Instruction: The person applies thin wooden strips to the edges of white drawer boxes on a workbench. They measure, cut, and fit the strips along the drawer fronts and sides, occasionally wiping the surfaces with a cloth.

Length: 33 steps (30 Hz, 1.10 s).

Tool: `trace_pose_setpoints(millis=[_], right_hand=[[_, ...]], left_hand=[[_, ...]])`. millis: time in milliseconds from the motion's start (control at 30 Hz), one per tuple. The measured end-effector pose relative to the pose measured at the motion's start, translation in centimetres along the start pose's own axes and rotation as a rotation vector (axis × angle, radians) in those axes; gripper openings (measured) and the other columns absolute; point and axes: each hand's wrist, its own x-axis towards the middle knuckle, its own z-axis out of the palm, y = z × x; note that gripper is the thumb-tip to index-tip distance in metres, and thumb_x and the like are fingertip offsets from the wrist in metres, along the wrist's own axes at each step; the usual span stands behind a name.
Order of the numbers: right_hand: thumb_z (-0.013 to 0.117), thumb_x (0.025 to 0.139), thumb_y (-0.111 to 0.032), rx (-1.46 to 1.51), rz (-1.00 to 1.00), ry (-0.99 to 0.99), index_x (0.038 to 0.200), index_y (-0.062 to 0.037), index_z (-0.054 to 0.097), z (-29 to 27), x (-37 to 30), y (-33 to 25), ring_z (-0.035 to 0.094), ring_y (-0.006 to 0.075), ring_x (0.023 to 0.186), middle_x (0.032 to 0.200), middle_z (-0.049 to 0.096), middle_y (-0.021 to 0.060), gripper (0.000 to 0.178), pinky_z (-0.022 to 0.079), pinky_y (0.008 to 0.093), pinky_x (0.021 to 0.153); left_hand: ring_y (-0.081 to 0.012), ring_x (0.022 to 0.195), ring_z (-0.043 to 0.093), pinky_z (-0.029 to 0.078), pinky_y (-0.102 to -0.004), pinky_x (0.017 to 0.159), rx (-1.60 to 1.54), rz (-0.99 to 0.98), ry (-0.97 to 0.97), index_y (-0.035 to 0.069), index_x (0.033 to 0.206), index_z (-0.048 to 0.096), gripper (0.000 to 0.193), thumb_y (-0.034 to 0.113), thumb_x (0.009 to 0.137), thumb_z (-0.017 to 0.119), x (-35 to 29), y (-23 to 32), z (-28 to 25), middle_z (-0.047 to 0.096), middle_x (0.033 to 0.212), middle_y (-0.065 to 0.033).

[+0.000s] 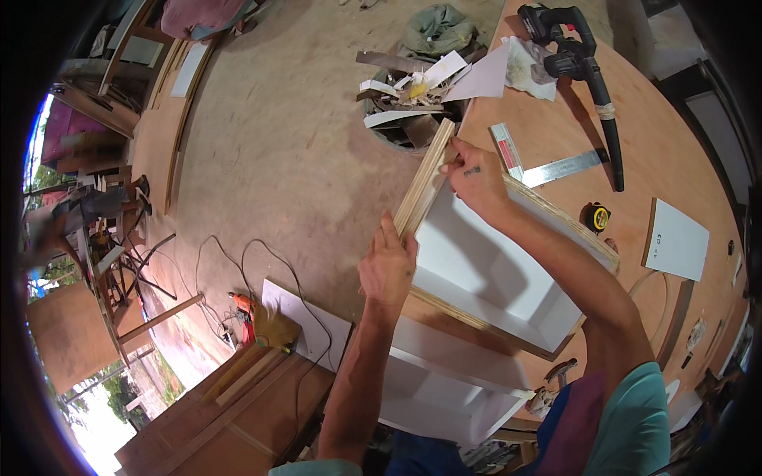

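A white-lined drawer box (468, 238) with bare plywood edges lies on the workbench in front of me. At its far left end stands a plywood strip (425, 178) with layered edges. My left hand (387, 266) is closed on the near end of this strip, its fingers along the edge. My right hand (478, 178) reaches across the box and grips the strip near its far end, thumb and fingers bent around it. The undersides of both grips are hidden.
A second white box (444, 389) sits nearer me, beside a hammer (562, 370). On the bench lie a try square (563, 168), a tape measure (595, 216), a white panel (676, 239) and a cordless blower (583, 67). A scrap-filled bin (389, 131) stands beyond; cords (294, 270) cross the floor.
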Motion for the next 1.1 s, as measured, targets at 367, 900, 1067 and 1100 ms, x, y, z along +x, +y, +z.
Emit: trace_pose_setpoints(millis=[367, 900, 1067, 1100], right_hand=[[0.063, 0.081, 0.0, 0.262, 0.186, 0.108, 0.126, 0.0079, 0.05, 0.9, -1.5, -1.3, 0.067, 0.0234, 0.059, 0.075, 0.066, 0.0161, 0.048, 0.052, 0.0321, 0.054], [0.065, 0.081, -0.003, 0.015, 0.049, 0.136, 0.12, 0.0063, 0.056, 1.4, -0.6, 0.6, 0.063, 0.0175, 0.054, 0.073, 0.067, 0.0126, 0.042, 0.05, 0.0312, 0.05], [0.064, 0.078, -0.002, -0.02, -0.024, 0.184, 0.114, 0.007, 0.058, 1.7, -0.5, 1.0, 0.066, 0.0262, 0.059, 0.074, 0.067, 0.0176, 0.038, 0.052, 0.0352, 0.057], [0.064, 0.078, -0.002, -0.036, -0.055, 0.199, 0.113, 0.0074, 0.059, 1.6, -0.4, 1.1, 0.066, 0.0284, 0.06, 0.074, 0.067, 0.0185, 0.037, 0.052, 0.0361, 0.058]], left_hand=[[-0.0315, 0.071, 0.066, 0.055, -0.0417, 0.059, -0.146, -0.087, -0.082, 0.002, 0.128, 0.051, 0.057, 0.037, 0.085, 0.064, -0.1, -0.5, -0.5, 0.066, 0.089, -0.0142], [-0.0322, 0.075, 0.065, 0.052, -0.0392, 0.065, -0.451, -0.129, -0.079, 0.001, 0.12, 0.06, 0.058, 0.033, 0.075, 0.076, 0.4, -0.9, -1.0, 0.066, 0.086, -0.0175], [-0.0331, 0.075, 0.065, 0.052, -0.0393, 0.065, -0.453, -0.233, -0.168, 0.003, 0.118, 0.062, 0.052, 0.028, 0.075, 0.077, 0.5, -0.7, -0.9, 0.067, 0.087, -0.0172], [-0.0334, 0.075, 0.065, 0.052, -0.0394, 0.065, -0.48, -0.236, -0.169, 0.003, 0.117, 0.063, 0.051, 0.028, 0.075, 0.077, 0.7, -0.6, -1.1, 0.067, 0.087, -0.0173]])
